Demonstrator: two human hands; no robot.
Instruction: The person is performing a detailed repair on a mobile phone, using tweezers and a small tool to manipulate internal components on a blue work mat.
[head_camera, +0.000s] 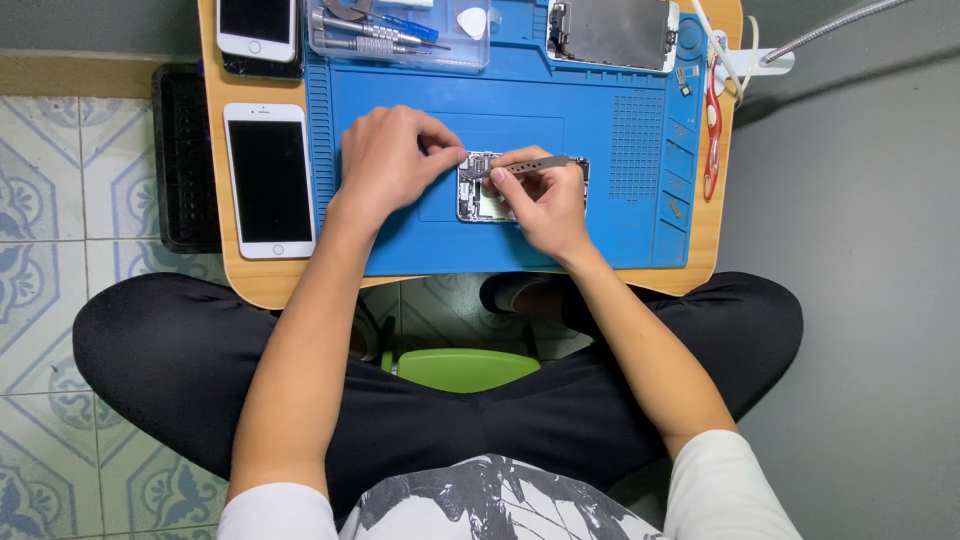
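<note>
Opened phone (478, 200) lies mid blue mat (600, 230), near worktop (225, 275) front edge. Left hand (385, 160) pinches phone's top edge, steadying. Right hand (545, 200) grips metal tweezers (525, 166), tips inside phone. Internals likely light, fragile; hold frame edges only.

We see a white phone (269, 180) with a dark rectangular screen lying left of the blue mat (600, 215). Another white phone (258, 28) lies above it. A detached screen panel (612, 32) rests at the mat's top.
</note>
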